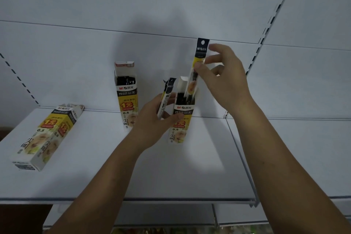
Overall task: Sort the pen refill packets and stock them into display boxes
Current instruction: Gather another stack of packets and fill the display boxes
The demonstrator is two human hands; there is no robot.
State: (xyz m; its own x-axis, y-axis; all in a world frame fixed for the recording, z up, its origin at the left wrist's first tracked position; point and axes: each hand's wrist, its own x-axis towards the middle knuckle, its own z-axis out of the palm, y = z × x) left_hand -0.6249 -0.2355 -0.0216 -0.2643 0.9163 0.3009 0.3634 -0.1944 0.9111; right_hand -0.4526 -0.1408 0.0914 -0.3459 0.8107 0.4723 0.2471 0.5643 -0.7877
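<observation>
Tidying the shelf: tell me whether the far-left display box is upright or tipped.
Tipped. The far-left display box lies on its long side on the shelf.

We see a shelf (114,167) and back wall (133,5) in plain pale grey-white, the wall crossed by a slotted strip (275,15) whose dark slots read as a dashed line. The raised packet (199,59) has a black top with white lettering and a pale round hole, then a yellow band, then a clear stretch showing dark refills and a tan picture. The lower packet (166,97) also has a black top, and its white side carries small black print. The front box (181,119), back box (126,100) and lying box (45,135) share one design: white card, a black band with a red and white logo, a yellow panel, a red badge with yellow figures, and black characters.
</observation>
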